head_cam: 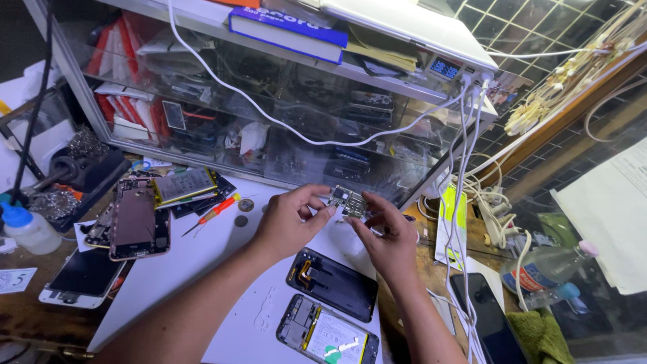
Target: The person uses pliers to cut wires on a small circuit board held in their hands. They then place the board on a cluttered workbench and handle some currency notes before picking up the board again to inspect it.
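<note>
My left hand (pixel 291 220) and my right hand (pixel 387 237) together pinch a small phone circuit board (pixel 348 201) held up above the white work mat (pixel 202 263). The left fingers grip its left end, the right fingers its lower right edge. Below the hands on the mat lie a dark phone back cover (pixel 333 283) with an orange flex cable and an opened phone frame (pixel 328 334) with its battery showing.
A stack of opened phones and a battery (pixel 151 209) lies at left, with a red screwdriver (pixel 214 214), two coins, a plastic squeeze bottle (pixel 27 229) and a white-framed screen (pixel 77 276). A glass parts cabinet (pixel 269 114) stands behind. White cables, a power strip, a water bottle (pixel 549 269) and a dark phone (pixel 488 320) crowd the right.
</note>
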